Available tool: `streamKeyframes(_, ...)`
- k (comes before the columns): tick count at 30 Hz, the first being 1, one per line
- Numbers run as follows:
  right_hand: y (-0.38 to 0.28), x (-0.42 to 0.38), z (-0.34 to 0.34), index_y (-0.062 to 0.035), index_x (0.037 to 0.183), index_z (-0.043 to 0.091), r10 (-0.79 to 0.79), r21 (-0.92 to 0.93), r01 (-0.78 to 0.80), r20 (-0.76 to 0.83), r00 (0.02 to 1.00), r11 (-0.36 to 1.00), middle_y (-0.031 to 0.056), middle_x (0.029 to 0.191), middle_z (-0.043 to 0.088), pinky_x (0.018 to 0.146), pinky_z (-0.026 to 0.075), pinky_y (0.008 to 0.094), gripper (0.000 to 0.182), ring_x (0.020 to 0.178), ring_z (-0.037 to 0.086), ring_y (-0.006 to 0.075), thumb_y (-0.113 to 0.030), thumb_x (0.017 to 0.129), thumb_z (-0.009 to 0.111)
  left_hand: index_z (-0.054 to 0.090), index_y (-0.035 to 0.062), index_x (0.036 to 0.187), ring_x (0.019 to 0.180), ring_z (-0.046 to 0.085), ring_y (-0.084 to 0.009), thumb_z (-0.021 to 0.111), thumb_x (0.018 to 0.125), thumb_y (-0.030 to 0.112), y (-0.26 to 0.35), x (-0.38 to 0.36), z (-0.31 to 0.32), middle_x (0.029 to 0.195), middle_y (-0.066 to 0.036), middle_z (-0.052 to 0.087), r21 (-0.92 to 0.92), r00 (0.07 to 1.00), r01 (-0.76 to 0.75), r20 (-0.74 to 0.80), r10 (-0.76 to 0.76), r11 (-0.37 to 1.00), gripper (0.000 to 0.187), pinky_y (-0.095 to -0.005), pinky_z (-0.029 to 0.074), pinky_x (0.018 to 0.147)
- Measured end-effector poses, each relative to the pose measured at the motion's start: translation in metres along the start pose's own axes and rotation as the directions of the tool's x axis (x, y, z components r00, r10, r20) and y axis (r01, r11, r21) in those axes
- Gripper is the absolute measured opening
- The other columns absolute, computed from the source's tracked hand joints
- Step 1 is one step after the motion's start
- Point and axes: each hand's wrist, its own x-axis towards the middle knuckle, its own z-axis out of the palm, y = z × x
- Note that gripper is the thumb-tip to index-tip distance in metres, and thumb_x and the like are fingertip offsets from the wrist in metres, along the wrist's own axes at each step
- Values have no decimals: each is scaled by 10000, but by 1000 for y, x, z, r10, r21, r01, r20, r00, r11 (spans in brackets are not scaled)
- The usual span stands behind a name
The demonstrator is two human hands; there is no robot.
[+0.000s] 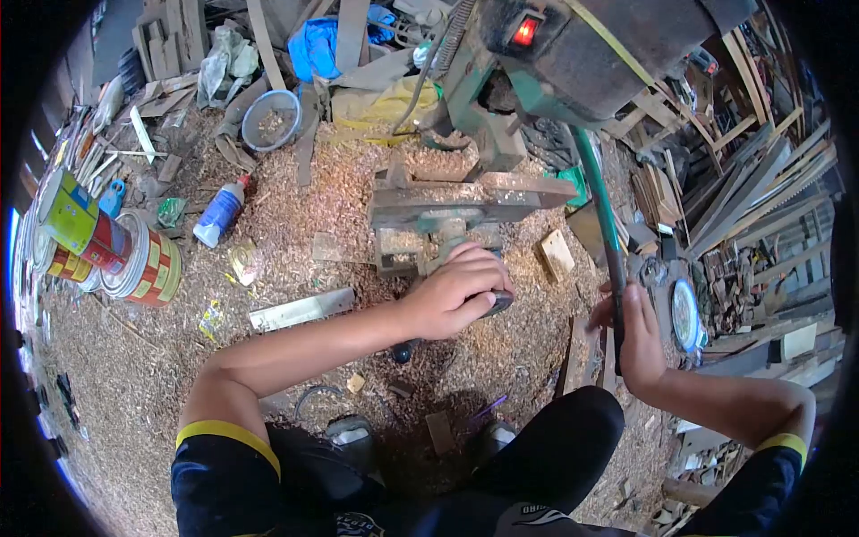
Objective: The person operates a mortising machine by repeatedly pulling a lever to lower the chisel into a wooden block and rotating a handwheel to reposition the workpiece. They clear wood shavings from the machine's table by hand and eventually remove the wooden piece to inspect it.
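My left hand [458, 291] is closed over a dark handwheel [501, 303] at the front of a machine's vise, in the middle of the head view. Most of the wheel is hidden under my palm and fingers. My right hand [639, 336] wraps round the dark lower grip of a long green lever [594, 183], which slants down from the machine head [582, 67]. Between the two hands and farther off, a wooden bar [474, 200] lies across the vise under the head, dusted with shavings.
A red switch [525, 32] glows on the machine. Wood shavings cover the floor. At left stand paint cans [148, 268], a blue-and-white bottle [220, 213] and a bucket [272, 121]. A wood block [556, 255] lies near the lever; stacked boards [769, 206] line the right.
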Motion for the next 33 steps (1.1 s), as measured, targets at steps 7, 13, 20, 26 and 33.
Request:
streamKeyframes(7,30,11,10,3,1298,587,-95,32,95,-22,995,995,122,1125,695,1065,421,346,557,1121,613,196,-471,1150,334,675,14,1083,1176,573,-314,550,910,156,-1,0,-1,1113,-120,659,-47,999,15,29,-13,999,256,-474,329,1115)
streamKeyframes(13,116,69,89,22,1507,464,-178,101,180,-32,984,978,159,1336,631,1099,434,386,534,1253,592,226,-221,1063,631,679,38,1093,1189,585,-331,567,896,216,-2,-1,0,1118,-124,671,-37,1000,-13,-17,13,999,289,-507,320,1135)
streamKeyframes(20,190,158,168,23,1482,444,-461,194,489,-172,871,851,153,1321,626,1059,479,377,591,1237,609,249,-196,995,696,689,59,1107,1220,594,-319,545,872,175,-8,-4,0,1148,-106,686,-30,998,-48,-44,47,998,299,-524,301,1168)
streamKeyframes(26,200,181,172,-11,1362,552,-452,328,406,74,889,853,90,1178,692,950,531,354,506,1083,660,193,-242,953,738,691,37,1043,1172,606,-300,509,971,292,-7,-2,-1,1148,-102,697,17,999,-50,9,50,999,321,-468,366,1084)
streamKeyframes(33,199,170,177,-10,1400,528,-426,191,453,-170,889,871,135,1097,685,920,529,410,419,992,664,250,-237,1057,609,675,2,1107,1175,595,-345,486,1040,442,8,-3,-1,1164,-142,682,71,992,-128,-13,129,989,483,-468,406,1070)
